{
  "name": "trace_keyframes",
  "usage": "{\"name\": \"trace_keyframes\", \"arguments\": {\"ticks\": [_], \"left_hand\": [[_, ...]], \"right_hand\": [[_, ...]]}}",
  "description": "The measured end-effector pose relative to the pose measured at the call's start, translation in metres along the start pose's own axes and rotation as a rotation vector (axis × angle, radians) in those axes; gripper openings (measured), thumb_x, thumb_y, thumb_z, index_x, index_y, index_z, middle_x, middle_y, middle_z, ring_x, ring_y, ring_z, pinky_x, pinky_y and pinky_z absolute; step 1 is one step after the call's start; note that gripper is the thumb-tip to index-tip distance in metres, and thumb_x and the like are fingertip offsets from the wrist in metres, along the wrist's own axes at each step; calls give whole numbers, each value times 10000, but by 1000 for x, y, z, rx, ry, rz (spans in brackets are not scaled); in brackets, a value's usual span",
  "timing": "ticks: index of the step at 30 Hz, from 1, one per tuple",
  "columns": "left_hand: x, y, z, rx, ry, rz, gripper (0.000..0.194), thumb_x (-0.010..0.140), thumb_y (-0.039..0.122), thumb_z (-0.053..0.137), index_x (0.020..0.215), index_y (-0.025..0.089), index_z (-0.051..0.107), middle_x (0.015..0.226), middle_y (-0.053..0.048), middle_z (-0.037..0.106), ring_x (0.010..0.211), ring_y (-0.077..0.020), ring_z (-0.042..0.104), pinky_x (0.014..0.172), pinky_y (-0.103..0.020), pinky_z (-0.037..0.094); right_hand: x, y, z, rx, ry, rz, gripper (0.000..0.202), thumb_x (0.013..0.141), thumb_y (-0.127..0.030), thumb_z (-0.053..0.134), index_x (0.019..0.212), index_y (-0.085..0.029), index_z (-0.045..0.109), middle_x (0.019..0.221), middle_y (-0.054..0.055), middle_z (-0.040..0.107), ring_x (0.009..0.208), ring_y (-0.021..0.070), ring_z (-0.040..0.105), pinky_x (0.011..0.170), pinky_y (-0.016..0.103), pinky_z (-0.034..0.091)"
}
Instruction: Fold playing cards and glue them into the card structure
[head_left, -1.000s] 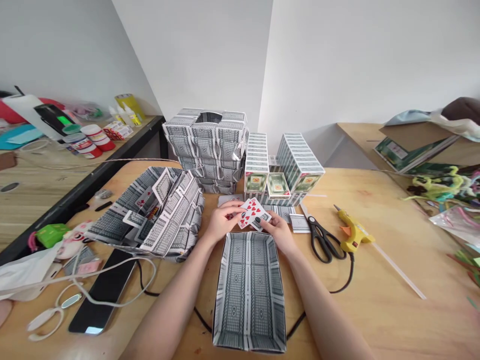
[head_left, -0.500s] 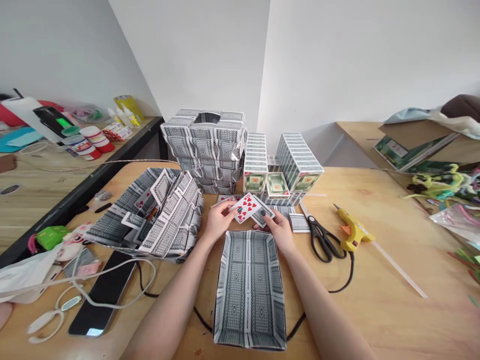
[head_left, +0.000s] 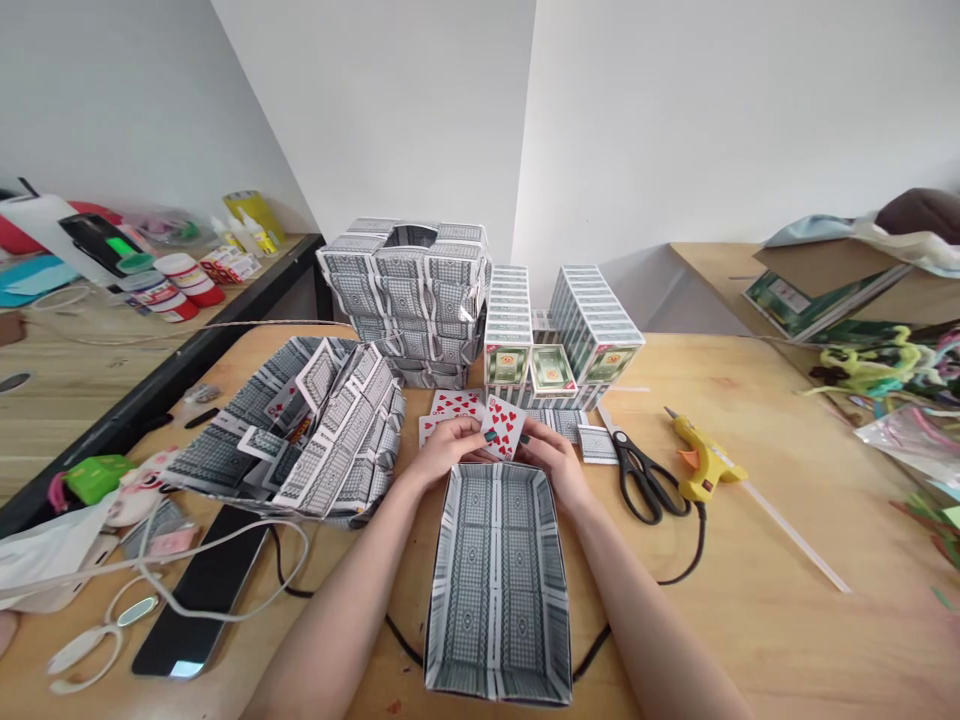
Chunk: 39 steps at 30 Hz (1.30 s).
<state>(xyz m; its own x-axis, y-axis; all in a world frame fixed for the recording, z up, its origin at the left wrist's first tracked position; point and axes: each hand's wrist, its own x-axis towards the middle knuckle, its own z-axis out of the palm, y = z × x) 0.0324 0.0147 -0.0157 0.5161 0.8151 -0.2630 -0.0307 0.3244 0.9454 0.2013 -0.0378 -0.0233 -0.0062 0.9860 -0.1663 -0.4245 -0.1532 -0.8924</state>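
Note:
A face-up playing card [head_left: 504,418], a ten of hearts, stands tilted just beyond an open tray [head_left: 480,560] made of patterned cards. My left hand [head_left: 450,452] pinches it at the lower left, thumb on its face. At its right edge my right hand [head_left: 556,462] grips too, fingers partly hidden behind the tray's far rim. Whether a second card lies behind the first cannot be seen. More red-suited cards [head_left: 456,402] lie face up beyond my left hand. Face-down cards [head_left: 559,424] rest past my right hand.
A folded-card basket [head_left: 345,430] with loose cards stands left, a woven card box [head_left: 420,290] behind it. Stacked card packs [head_left: 596,320] are at the back. Scissors [head_left: 641,470] and a yellow glue gun [head_left: 705,460] lie right; a phone [head_left: 202,590] and white cable lie left.
The two cards, fanned apart before, now show as one upright ten of hearts. My hands have drawn closer together and lower, uncovering more of the face-up cards on the table.

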Motion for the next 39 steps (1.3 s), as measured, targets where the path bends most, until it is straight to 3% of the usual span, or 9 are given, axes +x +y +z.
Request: {"name": "trace_keyframes", "arguments": {"ticks": [3, 7, 12, 16, 20, 28, 32, 39], "left_hand": [[0, -1, -2, -6, 40, 12, 229, 621, 340, 662, 639, 150, 535, 642, 7, 625, 613, -172, 628, 592, -312, 520], [2, -4, -8, 115, 58, 84, 199, 644, 318, 628, 596, 149, 535, 581, 29, 573, 550, -128, 566, 515, -239, 456], [4, -6, -9, 204, 65, 117, 151, 661, 282, 607, 629, 137, 580, 611, 21, 589, 561, -114, 542, 510, -214, 417], [4, -4, -5, 132, 65, 127, 190, 639, 253, 640, 783, 133, 606, 755, -19, 651, 691, -154, 600, 613, -254, 470], [5, -3, -5, 40, 41, 74, 299, 627, 249, 666, 897, 143, 590, 757, -26, 669, 691, -161, 625, 653, -288, 494], [7, -2, -4, 119, 83, 34, 243, 580, 263, 706, 751, 111, 624, 708, -25, 663, 660, -142, 601, 629, -246, 471], [7, -3, -6, 153, 150, 61, 218, 633, 324, 660, 706, 122, 623, 677, -5, 638, 639, -133, 580, 605, -235, 453], [7, -7, -5, 13, 152, 31, 239, 655, 363, 642, 703, 131, 611, 651, 19, 598, 587, -121, 566, 572, -268, 493]], "right_hand": [[2, 1, -2, 2, 43, -54, 505, 572, -292, 718, 1058, -225, 597, 1106, 43, 612, 969, 238, 572, 791, 352, 480], [6, 6, -5, 62, 107, -86, 431, 557, -260, 745, 967, -223, 619, 989, 32, 658, 854, 201, 607, 727, 320, 494], [4, 9, -6, 1, 129, -25, 277, 634, -400, 688, 808, -190, 641, 696, 11, 669, 547, 157, 578, 513, 281, 455], [5, 11, -8, -71, 145, -17, 338, 646, -514, 636, 758, -196, 646, 622, 13, 654, 573, 199, 590, 517, 305, 450], [8, 14, -10, -116, 143, -49, 369, 635, -557, 621, 722, -199, 646, 614, 12, 653, 628, 224, 600, 548, 315, 460], [7, 7, -8, -119, 5, -39, 248, 648, -385, 687, 776, -176, 651, 718, 7, 675, 642, 177, 604, 610, 281, 467], [7, 7, -10, -103, 6, -31, 224, 660, -366, 681, 771, -174, 657, 712, 12, 682, 638, 172, 612, 616, 279, 471], [9, 7, -11, -49, -49, 23, 274, 626, -353, 710, 826, -172, 661, 756, 31, 699, 646, 193, 641, 644, 311, 495]]}}
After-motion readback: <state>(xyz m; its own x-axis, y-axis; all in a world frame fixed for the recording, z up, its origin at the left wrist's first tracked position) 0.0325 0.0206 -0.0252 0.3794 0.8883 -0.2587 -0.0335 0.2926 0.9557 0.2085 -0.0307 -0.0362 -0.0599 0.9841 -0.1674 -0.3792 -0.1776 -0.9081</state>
